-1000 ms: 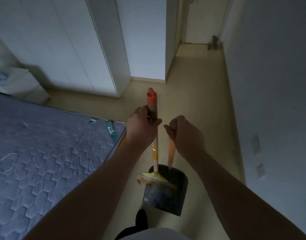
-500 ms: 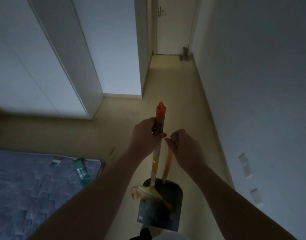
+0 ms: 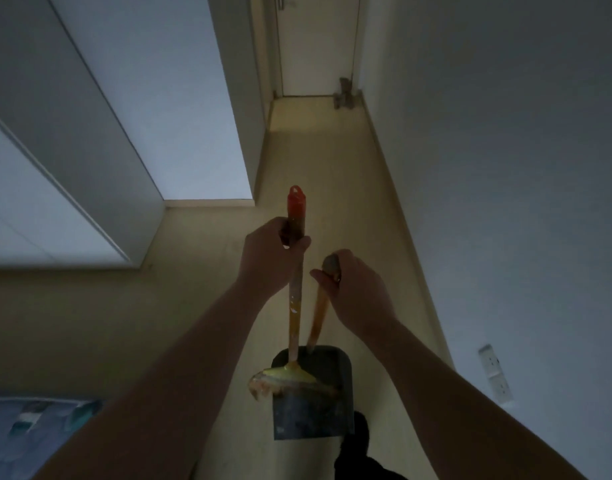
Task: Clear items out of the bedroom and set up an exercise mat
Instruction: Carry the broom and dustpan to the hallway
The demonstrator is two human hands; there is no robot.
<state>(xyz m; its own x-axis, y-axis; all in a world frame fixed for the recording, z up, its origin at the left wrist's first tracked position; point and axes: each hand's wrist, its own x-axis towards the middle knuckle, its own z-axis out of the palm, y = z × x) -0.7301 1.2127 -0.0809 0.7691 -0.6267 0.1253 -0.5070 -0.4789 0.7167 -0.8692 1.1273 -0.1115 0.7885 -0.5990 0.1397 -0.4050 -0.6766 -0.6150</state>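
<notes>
- Our left grip, forearm extended forward, curls round the broom handle.
- Our right grip, slightly lower, clasps the dustpan handle.

Orange-handled broom hangs upright, its yellow head over the dark dustpan.

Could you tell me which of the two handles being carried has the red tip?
The broom handle in the left hand; the dustpan handle's end is brown.
</notes>
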